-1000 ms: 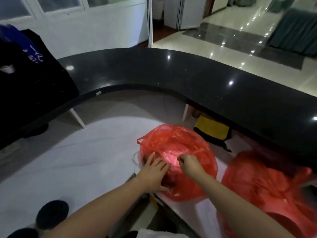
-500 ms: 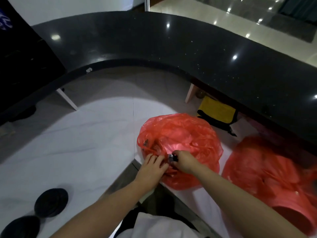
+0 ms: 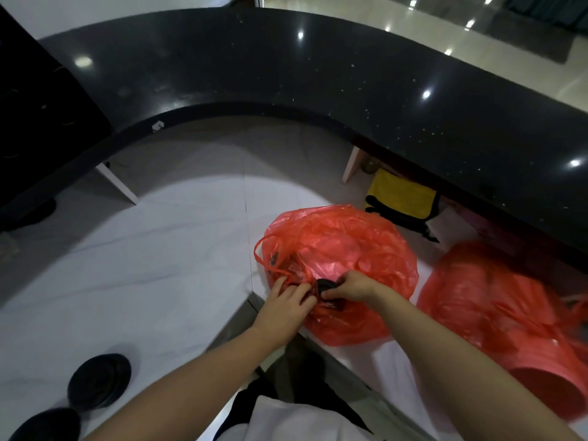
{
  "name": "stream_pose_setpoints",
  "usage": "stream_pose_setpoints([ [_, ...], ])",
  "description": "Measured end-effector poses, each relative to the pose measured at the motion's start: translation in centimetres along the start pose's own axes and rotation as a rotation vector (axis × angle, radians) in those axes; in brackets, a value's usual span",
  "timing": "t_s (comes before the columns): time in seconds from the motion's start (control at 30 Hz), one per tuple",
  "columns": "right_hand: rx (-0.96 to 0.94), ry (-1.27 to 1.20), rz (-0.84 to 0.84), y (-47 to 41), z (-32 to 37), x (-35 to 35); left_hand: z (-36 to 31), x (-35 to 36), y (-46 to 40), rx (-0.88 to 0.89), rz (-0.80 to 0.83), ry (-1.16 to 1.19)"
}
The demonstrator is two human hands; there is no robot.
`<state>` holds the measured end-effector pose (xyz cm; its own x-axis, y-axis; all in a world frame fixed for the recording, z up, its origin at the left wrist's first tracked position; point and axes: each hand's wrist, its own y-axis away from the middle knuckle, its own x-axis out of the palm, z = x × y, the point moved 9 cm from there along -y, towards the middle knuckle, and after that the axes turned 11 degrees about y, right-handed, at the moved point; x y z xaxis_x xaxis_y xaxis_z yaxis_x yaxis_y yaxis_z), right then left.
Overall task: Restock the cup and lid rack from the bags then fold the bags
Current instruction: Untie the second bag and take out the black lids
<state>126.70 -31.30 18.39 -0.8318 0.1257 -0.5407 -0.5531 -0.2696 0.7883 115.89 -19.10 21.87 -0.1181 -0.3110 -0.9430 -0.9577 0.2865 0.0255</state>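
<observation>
Bag: a red plastic bag (image 3: pixel 343 249) sits on the white counter (image 3: pixel 143 265), bulging, its mouth bunched toward the person; dark contents show dimly through the film.
Left hand: the left hand (image 3: pixel 286 305) lies on the bag's near edge, fingers curled into the gathered plastic beside a thin red handle loop (image 3: pixel 264 249).
Right hand: the right hand (image 3: pixel 351 286) pinches a small black item (image 3: pixel 326 285) at the bag's mouth, just beside the left fingertips.
Second bag: another red bag (image 3: pixel 496 303), blurred, lies to the right, close to the first.
Lids: two black round lids (image 3: pixel 98 380) rest at the counter's near-left corner.
Surroundings: a black curved top (image 3: pixel 318 74) arcs behind; a yellow pouch (image 3: pixel 401 195) sits under it.
</observation>
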Motion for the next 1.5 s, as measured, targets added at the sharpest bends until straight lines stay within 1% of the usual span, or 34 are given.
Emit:
stream_pose_setpoints([
  [0.1,0.004,0.031,-0.054,0.5,0.2,-1.3,0.0,-0.8,-0.5,-0.006,0.003,-0.014],
  [0.23,-0.020,0.113,-0.209,1.8,1.2,-4.9,-0.1,-2.8,-1.3,0.014,-0.024,-0.059],
  [0.33,-0.048,0.115,-0.351,3.5,2.6,-8.4,-0.1,-4.7,-1.5,0.028,-0.088,-0.033],
  [0.43,-0.088,0.049,-0.462,5.1,3.6,-11.6,0.2,-7.1,-1.5,0.039,-0.186,0.002],
  [0.57,-0.156,-0.037,-0.524,6.7,5.6,-14.0,1.0,-10.8,-1.0,0.091,-0.351,-0.014],
  [0.73,-0.274,-0.158,-0.551,7.4,10.3,-13.9,3.6,-13.7,1.3,0.044,-0.432,-0.003],
  [0.83,-0.344,-0.189,-0.530,7.6,14.1,-12.9,5.6,-14.7,3.8,-0.005,-0.456,-0.001],
  [0.93,-0.396,-0.199,-0.456,7.3,18.3,-10.7,8.7,-15.2,7.5,-0.169,-0.431,-0.036],
  [1.03,-0.479,-0.162,-0.356,6.8,23.4,-7.3,11.7,-15.5,12.5,-0.321,-0.456,-0.043],
  [1.13,-0.507,-0.141,-0.229,5.9,27.8,-2.4,14.2,-15.5,18.5,-0.478,-0.501,-0.046],
  [1.23,-0.500,-0.135,-0.104,4.7,30.5,3.4,15.7,-14.7,24.4,-0.659,-0.479,-0.042],
  [1.33,-0.479,-0.052,-0.016,3.9,32.2,9.3,16.4,-13.5,30.1,-0.834,-0.446,-0.028],
  [1.43,-0.471,0.059,0.042,3.6,33.6,14.4,16.7,-11.9,34.5,-0.944,-0.421,-0.003],
  [1.5,-0.485,0.139,0.066,3.3,34.5,17.3,16.7,-10.4,36.4,-0.981,-0.384,0.009],
])
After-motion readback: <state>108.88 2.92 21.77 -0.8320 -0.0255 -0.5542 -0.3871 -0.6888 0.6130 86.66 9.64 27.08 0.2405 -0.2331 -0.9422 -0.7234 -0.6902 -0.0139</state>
